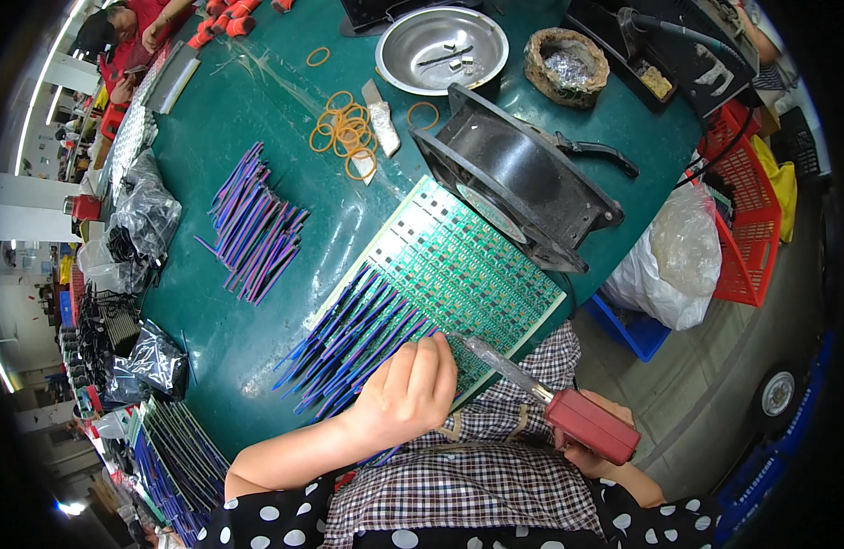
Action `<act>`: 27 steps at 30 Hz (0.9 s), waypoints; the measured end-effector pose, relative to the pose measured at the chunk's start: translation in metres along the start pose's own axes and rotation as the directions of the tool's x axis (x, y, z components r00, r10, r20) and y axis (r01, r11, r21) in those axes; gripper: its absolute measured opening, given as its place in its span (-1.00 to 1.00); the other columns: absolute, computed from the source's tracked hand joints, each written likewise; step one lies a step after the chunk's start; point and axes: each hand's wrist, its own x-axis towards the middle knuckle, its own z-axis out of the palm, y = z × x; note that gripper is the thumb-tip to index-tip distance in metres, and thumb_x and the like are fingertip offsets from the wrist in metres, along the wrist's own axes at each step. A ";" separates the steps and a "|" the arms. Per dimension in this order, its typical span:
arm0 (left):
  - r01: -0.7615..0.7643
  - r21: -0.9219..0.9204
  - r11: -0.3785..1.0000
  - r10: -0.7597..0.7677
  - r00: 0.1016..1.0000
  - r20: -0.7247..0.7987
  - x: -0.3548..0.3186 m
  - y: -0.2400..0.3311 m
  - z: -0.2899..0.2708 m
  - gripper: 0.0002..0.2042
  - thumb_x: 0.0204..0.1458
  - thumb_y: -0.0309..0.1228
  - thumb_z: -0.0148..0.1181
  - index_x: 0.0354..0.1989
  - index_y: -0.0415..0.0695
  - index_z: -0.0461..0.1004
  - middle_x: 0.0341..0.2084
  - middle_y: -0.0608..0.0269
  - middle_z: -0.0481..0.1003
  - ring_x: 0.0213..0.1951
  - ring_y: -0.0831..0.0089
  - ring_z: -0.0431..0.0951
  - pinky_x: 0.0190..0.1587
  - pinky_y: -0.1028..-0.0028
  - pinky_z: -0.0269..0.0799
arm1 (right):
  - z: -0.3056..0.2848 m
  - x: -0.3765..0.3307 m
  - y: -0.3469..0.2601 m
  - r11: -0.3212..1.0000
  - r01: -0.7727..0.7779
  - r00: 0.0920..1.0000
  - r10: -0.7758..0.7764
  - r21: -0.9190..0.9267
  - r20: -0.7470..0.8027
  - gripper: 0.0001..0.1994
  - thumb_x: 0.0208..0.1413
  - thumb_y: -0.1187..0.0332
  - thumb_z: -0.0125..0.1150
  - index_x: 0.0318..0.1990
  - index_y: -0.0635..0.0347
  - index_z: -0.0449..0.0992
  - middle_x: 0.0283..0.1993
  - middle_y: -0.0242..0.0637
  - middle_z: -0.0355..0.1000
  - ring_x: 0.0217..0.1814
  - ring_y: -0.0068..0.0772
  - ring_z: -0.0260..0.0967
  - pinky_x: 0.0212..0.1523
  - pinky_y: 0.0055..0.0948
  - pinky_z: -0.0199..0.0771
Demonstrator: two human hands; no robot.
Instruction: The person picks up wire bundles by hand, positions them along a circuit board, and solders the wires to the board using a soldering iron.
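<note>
A large green circuit board panel (495,265) lies aslant on the table in front of me. Blue and purple wires (353,320) are attached in rows along its left part, their free ends pointing to the lower left. My left hand (411,384) is closed in a pinch over the panel's near part, on what looks like a wire, mostly hidden by the fingers. My right hand (594,444) grips a soldering iron (591,425) with a boxy red handle. Its tip reaches the panel close beside my left fingertips.
A black metal fan (523,165) stands over the panel's far edge. Loose wires (257,229) lie left, rubber bands (349,133) farther back. Beyond are a steel bowl (440,50) and a round rough-sided pot (567,66). A red crate (747,220) stands right; another person (152,37) sits far left.
</note>
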 end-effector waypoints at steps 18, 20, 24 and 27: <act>-0.015 0.022 1.000 0.015 1.000 0.007 -0.001 0.001 0.000 -0.76 -0.18 -0.53 0.19 -0.29 -0.34 0.52 -0.44 0.18 0.46 -0.46 0.46 0.48 -0.48 0.62 0.39 | 0.001 -0.002 -0.002 1.000 -0.018 1.000 0.019 0.009 -0.023 -0.32 -0.22 0.06 0.49 -0.03 0.42 0.44 -0.21 -0.05 0.53 -0.25 -0.15 0.57 -0.24 -0.38 0.59; -0.014 0.023 1.000 0.014 1.000 0.009 -0.001 0.001 0.000 -0.76 -0.18 -0.53 0.18 -0.28 -0.34 0.52 -0.44 0.17 0.46 -0.46 0.45 0.48 -0.47 0.62 0.39 | 0.002 -0.001 -0.001 1.000 0.002 0.999 -0.003 -0.026 -0.034 -0.32 -0.22 0.06 0.49 -0.03 0.43 0.44 -0.21 -0.05 0.53 -0.26 -0.16 0.57 -0.24 -0.39 0.59; -0.013 0.009 1.000 0.013 1.000 0.000 0.000 0.000 0.000 -0.75 -0.19 -0.53 0.19 -0.28 -0.35 0.52 -0.44 0.17 0.46 -0.45 0.45 0.48 -0.47 0.62 0.40 | 0.002 -0.008 0.000 0.989 -0.120 0.993 0.119 0.090 0.010 -0.31 -0.20 0.05 0.49 -0.01 0.43 0.43 -0.25 -0.11 0.54 -0.29 -0.23 0.58 -0.27 -0.43 0.58; -0.018 -0.003 1.000 0.018 1.000 -0.011 -0.001 -0.001 0.001 -0.74 -0.20 -0.53 0.19 -0.28 -0.35 0.52 -0.44 0.17 0.46 -0.46 0.44 0.48 -0.47 0.62 0.40 | 0.002 -0.011 -0.006 0.941 -0.253 0.965 0.261 0.224 -0.002 -0.32 -0.13 0.04 0.44 0.02 0.42 0.41 -0.37 -0.26 0.55 -0.37 -0.35 0.56 -0.35 -0.49 0.54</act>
